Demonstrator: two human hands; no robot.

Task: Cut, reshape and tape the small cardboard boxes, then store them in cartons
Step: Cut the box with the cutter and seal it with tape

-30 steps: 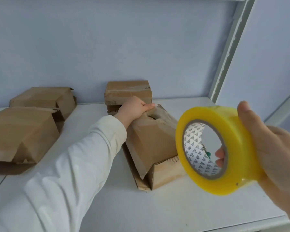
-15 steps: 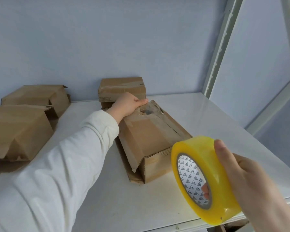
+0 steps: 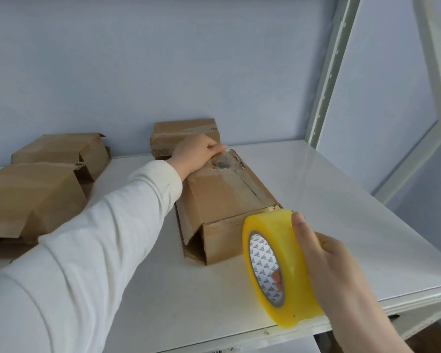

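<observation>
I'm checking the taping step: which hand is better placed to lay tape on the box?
Right. The right hand grips the tape roll close to the near end of the box, while the left hand holds its far end steady.

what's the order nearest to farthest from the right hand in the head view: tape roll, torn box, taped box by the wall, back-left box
1. yellow tape roll: gripped in the right hand.
2. torn box: mid-shelf, just behind the roll.
3. taped box: centre, against the back wall.
4. back-left box: far left, by the wall.
</observation>
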